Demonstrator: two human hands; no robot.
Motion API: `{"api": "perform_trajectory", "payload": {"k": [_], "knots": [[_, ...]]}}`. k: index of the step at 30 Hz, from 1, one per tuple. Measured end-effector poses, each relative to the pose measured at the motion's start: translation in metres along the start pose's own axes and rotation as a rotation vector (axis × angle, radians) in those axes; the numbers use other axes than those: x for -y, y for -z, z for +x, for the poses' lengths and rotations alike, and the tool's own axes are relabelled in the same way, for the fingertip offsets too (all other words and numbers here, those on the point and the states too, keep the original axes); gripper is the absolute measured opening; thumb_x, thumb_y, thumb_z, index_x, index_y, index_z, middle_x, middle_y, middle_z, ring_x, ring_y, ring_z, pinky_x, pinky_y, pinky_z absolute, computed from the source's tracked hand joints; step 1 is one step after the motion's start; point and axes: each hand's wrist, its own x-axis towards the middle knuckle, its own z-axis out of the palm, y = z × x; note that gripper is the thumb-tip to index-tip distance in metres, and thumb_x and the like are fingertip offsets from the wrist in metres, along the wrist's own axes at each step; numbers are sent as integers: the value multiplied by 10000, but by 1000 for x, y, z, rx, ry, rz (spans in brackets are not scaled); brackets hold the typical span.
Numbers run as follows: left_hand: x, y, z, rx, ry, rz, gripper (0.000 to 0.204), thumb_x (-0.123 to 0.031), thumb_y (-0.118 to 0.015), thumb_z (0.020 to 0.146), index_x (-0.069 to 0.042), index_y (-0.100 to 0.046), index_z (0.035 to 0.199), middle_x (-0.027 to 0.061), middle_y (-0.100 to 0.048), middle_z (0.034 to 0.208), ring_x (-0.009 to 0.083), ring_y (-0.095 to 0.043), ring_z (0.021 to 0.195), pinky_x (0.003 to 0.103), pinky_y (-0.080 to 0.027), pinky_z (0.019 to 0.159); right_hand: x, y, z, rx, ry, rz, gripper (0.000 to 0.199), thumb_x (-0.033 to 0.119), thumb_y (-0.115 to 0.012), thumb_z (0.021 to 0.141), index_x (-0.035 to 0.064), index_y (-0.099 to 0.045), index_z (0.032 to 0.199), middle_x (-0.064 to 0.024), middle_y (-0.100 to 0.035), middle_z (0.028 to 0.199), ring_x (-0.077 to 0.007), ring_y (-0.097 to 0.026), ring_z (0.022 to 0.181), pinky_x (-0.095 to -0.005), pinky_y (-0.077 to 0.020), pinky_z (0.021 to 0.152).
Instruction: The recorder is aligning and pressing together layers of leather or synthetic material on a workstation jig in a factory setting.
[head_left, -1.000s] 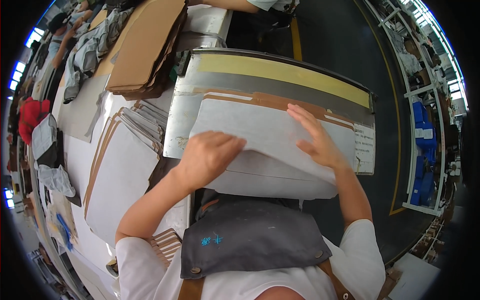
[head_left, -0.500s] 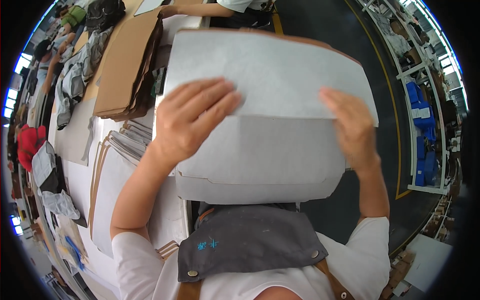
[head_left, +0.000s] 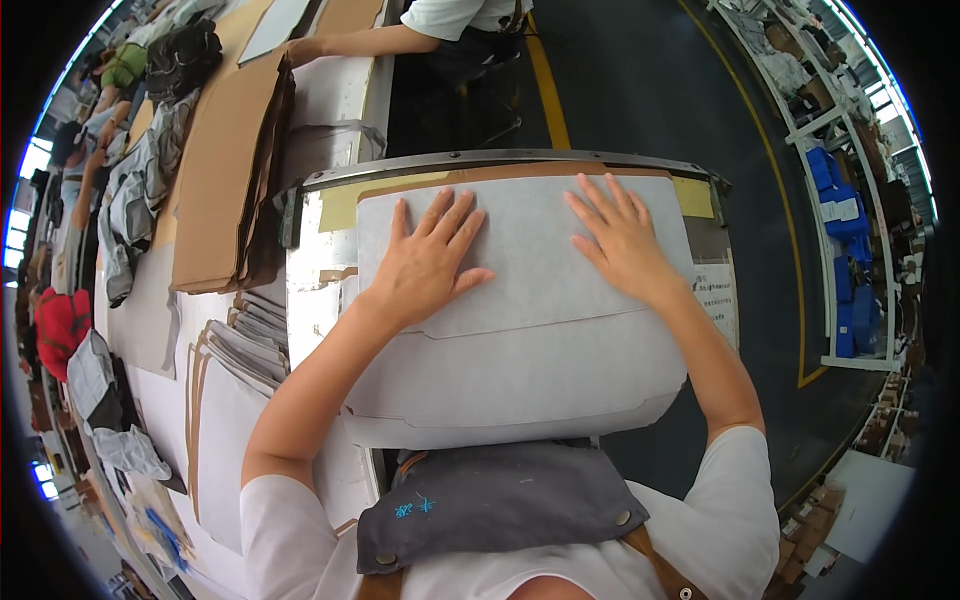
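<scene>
A large white-faced cardboard sheet [head_left: 520, 375] lies in front of me, with a crease across its middle and a brown far edge. Its near part, which has notched corners, reaches over the table's front toward my apron. My left hand [head_left: 420, 255] rests flat on the sheet's far left, fingers spread and thumb pointing inward. On the far right of the same sheet my right hand [head_left: 622, 238] also lies open, fingers fanned toward the far edge. Neither hand grips anything. Just beyond the sheet runs a metal bar [head_left: 500, 157] with yellow patches below it.
Brown cardboard sheets [head_left: 225, 190] are stacked to the left, with white folded sheets [head_left: 235, 400] nearer me. A co-worker's arm [head_left: 370, 45] reaches over the table at the back. Shelving with blue bins [head_left: 845, 220] stands right, past a dark floor [head_left: 640, 90] with yellow lines.
The cardboard sheet has come down from a raised, tilted position to lie at the metal bar. Both hands have moved with it, from curved at its sides to flat and spread on top.
</scene>
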Motion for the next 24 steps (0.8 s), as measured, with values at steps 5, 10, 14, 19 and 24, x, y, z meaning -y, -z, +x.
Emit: {"api": "perform_trajectory", "payload": {"k": [5, 10, 14, 19, 24], "knots": [[5, -2, 11, -25, 36, 2, 677, -513, -506, 917, -48, -410, 1400, 115, -335, 1504, 272, -241, 1426, 571, -182, 1127, 3, -3, 3, -11, -44, -4, 489, 320, -517, 961, 135, -438, 1407, -115, -295, 1529, -391, -224, 1403, -540, -184, 1113], [2, -4, 13, -75, 54, -3, 665, -498, -532, 904, -44, -433, 1380, 109, -344, 1500, 270, -251, 1423, 559, -183, 1130, -9, 2, -1, -17, -140, -12, 500, 325, -528, 950, 134, -444, 1404, -133, -293, 1527, -386, -237, 1396, -544, -185, 1104], [-2, -6, 10, -79, 56, -26, 678, -506, -538, 895, -30, -444, 1370, 117, -356, 1492, 270, -254, 1423, 550, -177, 1135, -5, 3, -8, -1, -137, -23, 500, 319, -530, 949, 141, -441, 1408, -127, -289, 1529, -384, -233, 1398, -542, -184, 1104], [4, -6, 11, -96, 44, -53, 690, -501, -552, 887, -21, -443, 1370, 125, -360, 1489, 270, -252, 1424, 539, -163, 1142, -11, 12, -5, 42, -106, -30, 501, 290, -545, 943, 144, -438, 1411, -117, -281, 1533, -377, -232, 1399, -536, -188, 1104], [0, -2, 15, -69, 51, -82, 670, -446, -592, 878, -27, -438, 1378, 114, -346, 1501, 264, -242, 1430, 535, -151, 1147, -21, 12, -13, 8, -141, 18, 500, 284, -551, 938, 133, -447, 1403, -121, -306, 1517, -374, -240, 1398, -532, -187, 1104]]}}
